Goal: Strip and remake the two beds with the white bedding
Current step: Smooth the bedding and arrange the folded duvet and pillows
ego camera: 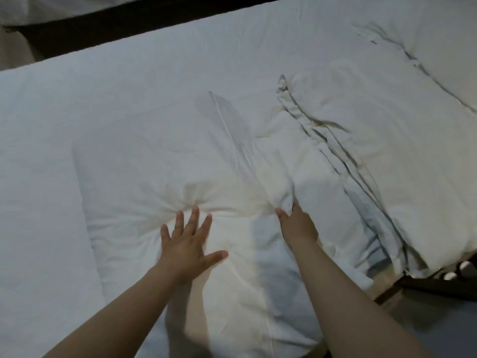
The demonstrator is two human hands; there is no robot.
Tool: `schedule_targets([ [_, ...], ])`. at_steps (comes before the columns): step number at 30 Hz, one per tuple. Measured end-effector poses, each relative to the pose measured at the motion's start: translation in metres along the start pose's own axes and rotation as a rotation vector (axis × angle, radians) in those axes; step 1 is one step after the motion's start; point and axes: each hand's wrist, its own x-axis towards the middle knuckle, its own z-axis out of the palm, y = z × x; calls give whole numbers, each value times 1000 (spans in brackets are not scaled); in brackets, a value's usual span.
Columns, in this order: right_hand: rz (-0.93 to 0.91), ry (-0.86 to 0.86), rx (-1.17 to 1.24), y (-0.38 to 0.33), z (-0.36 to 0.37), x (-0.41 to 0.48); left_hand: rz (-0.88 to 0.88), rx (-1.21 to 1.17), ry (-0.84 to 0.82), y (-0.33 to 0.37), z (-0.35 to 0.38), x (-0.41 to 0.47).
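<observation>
Two hands reach out from the bottom of the frame onto a white pillow (154, 164) lying in the middle of the bed (38, 151). The left hand (188, 244) lies flat on the pillow, lower centre, its fingers (195, 215) straight and spread, pressing a dent with creases fanning out from the tips. The right hand (296, 223), just right of centre, grips a bunched fold (281, 192) of white cloth at the pillow's right edge; its thumb shows, while the other fingers are buried in the cloth. Touching that edge, a second pillow (374, 125) lies toward the right of the frame, with layered hems running diagonally between the two. A dark bed frame (438, 282) shows at lower right. Across a dark gap (129, 24) at the top, the other bed (51, 6) shows white in the upper left corner.
</observation>
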Motion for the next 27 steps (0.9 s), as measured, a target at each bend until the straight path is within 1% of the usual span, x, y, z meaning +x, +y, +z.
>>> schedule_targets([
  [1,35,-37,3,-4,-3,5,-14,7,-35,1,-2,3],
  [2,32,-50,21,-9,-8,8,-23,12,-64,1,-4,6],
  [4,-38,-81,81,-15,-16,4,-22,19,-88,1,-8,7],
  [6,-91,-115,40,-12,-18,-12,-15,29,-93,-1,-10,4],
  [9,-132,-23,-97,3,-8,-38,7,28,-81,-1,-14,-5],
  [12,-88,21,-165,14,-4,-59,34,3,-82,-1,-17,-24],
  [15,-34,-17,-212,29,-2,-83,53,-45,-90,0,-21,-50],
  [17,10,-61,-228,36,-5,-94,72,-94,-70,1,-26,-64],
  [19,44,-65,-291,39,-21,-109,91,-142,-40,1,-34,-80],
  [22,-5,-24,-359,42,-47,-130,105,-179,-12,-1,-43,-102],
  [24,-44,0,-345,47,-60,-146,121,-189,-4,-3,-50,-116],
  [27,-27,-5,-313,53,-68,-172,157,-197,22,-4,-59,-138],
])
